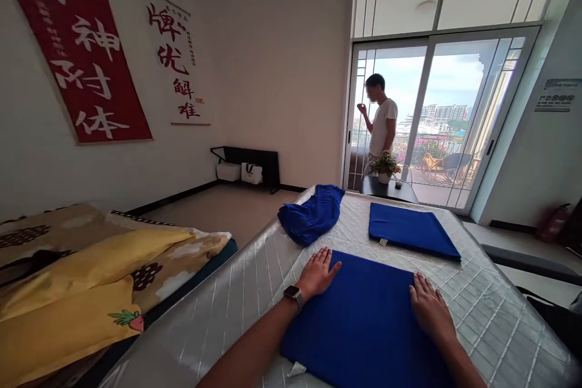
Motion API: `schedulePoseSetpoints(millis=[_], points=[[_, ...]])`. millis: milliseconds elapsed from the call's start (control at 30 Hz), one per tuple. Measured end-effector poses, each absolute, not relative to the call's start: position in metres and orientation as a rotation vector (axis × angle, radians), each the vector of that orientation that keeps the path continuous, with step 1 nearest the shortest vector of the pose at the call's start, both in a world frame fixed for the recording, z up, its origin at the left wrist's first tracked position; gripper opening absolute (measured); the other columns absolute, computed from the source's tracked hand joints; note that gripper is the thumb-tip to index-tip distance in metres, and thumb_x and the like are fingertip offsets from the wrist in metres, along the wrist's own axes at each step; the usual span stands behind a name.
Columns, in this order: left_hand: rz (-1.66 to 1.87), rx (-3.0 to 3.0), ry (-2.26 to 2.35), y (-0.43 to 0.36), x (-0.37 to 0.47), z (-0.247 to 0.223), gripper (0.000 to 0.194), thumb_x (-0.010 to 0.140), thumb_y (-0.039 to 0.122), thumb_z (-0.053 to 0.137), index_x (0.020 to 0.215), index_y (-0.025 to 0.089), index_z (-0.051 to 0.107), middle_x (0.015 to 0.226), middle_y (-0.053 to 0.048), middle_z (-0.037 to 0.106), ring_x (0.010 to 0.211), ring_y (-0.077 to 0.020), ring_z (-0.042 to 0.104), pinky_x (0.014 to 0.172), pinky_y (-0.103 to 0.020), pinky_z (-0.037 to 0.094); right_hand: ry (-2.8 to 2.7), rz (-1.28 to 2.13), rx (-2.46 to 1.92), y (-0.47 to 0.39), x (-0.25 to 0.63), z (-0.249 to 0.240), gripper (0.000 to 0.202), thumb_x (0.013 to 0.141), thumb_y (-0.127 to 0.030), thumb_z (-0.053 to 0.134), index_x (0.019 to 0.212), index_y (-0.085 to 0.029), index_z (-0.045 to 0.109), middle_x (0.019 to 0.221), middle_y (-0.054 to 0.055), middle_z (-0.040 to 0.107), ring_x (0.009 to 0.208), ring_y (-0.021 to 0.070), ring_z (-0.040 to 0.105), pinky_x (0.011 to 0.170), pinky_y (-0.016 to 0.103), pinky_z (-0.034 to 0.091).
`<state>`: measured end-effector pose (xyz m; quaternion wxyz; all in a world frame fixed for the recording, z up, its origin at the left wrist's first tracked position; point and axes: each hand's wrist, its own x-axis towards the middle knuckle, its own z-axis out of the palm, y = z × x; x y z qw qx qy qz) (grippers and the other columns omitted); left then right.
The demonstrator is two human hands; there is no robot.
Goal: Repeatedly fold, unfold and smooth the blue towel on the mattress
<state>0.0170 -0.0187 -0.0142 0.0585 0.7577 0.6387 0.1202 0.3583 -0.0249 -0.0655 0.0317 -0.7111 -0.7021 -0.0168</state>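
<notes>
Left hand (321,273): spread flat, fingers extended, palm down at the far left corner of the near folded blue cloth (364,315); gripping nothing. Smartwatch (293,296) on the wrist, dark square face.

Right hand (434,312): likewise open and flattened, laid along the right edge of the same cloth, fingertips by its far corner; nothing clasped.

Near folded blue cloth: between the two hands, on a mattress (491,297). Squarish, smooth, matte, crisp far edge; white label (297,369) protruding at the near left. Step in hand, as judged: pressing and squaring the fold. Next move calls for even, light pressure outward, keeping the edges aligned.

Mattress: silvery, glossy, quilted in diamond stitching.

Second folded blue cloth (411,230): beyond the right hand, flat, four-sided, straight-edged, small pale tag.

Crumpled blue cloth (313,215): beyond the left hand, at the mattress's far left edge; soft, loosely heaped, rumpled.

Yellow pillow (77,321): on the left-hand bed, soft, creased, with a radish-like motif.

Person (384,121): white top, beside the glazed sliding doors.
</notes>
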Motion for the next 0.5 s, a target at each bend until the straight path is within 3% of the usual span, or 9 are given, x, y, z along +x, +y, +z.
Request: schedulePoseSetpoints(millis=[333, 500], points=[[0.498, 2.230, 1.954, -0.024, -0.003, -0.033, 0.092, 0.101, 0.069, 0.008, 0.161, 0.003, 0.028, 0.170, -0.018, 0.026, 0.158, -0.0278, 0.022, 0.130, -0.045, 0.018, -2.212, -0.145, -2.009, -0.002, 0.389, -0.118, 0.070, 0.098, -0.033, 0.016, 0.158, -0.009, 0.041, 0.168, 0.009, 0.028, 0.155, 0.0242, 0.025, 0.126, 0.049, 0.025], [0.522, 2.221, 1.977, -0.024, -0.005, -0.034, 0.091, 0.100, 0.069, 0.010, 0.161, 0.004, 0.031, 0.169, -0.018, 0.029, 0.158, -0.0282, 0.024, 0.130, -0.047, 0.019, -2.149, -0.219, -2.051, -0.005, 0.380, -0.105, 0.071, 0.098, -0.035, 0.015, 0.156, -0.009, 0.045, 0.165, 0.009, 0.036, 0.154, 0.0251, 0.030, 0.124, 0.048, 0.030]])
